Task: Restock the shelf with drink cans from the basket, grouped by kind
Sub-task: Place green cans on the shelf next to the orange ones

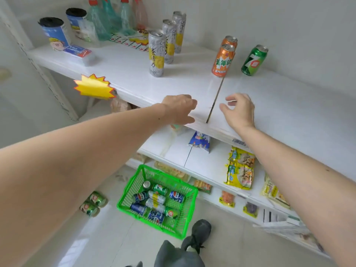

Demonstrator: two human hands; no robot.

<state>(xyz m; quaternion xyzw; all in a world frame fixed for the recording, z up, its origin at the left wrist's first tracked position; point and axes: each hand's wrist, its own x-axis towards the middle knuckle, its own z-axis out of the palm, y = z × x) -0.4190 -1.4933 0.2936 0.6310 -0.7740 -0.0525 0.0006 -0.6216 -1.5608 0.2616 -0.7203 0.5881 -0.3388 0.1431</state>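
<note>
Both hands empty over shelf front edge: left hand loosely curled, right hand fingers relaxed, spread. Remaining cans in green basket on floor. Advice: take same-kind cans together, set behind matching row: silver-yellow cans, orange cans, green can.

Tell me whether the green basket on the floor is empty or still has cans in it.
Not empty. The green basket still holds several cans lying on their sides: blue cans, green ones and pale yellow ones.
</note>
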